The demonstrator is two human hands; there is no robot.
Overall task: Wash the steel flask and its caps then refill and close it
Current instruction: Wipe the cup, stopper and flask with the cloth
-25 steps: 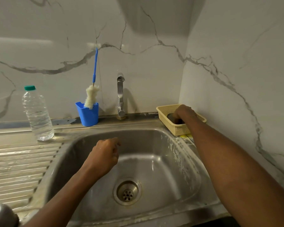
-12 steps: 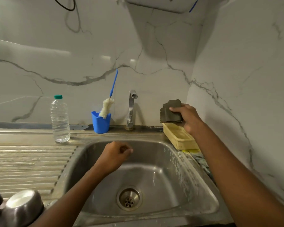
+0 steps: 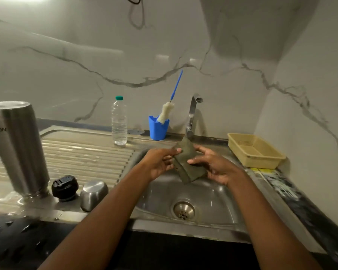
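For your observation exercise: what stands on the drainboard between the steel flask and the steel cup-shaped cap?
In the head view, the black inner cap stands between the steel flask and the steel cap on the drainboard.

On the steel flask [image 3: 18, 149] you see small dark letters at its left edge, upside down and cut off, not readable.

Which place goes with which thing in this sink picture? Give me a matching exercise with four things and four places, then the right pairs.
Things:
1. steel flask
2. bottle brush
3. scrub pad
4. water bottle

Places:
A. in the blue cup
B. held by both hands over the sink
C. upside down at the draining board's left
D. upright, left of the blue cup

Pairs: 1-C, 2-A, 3-B, 4-D
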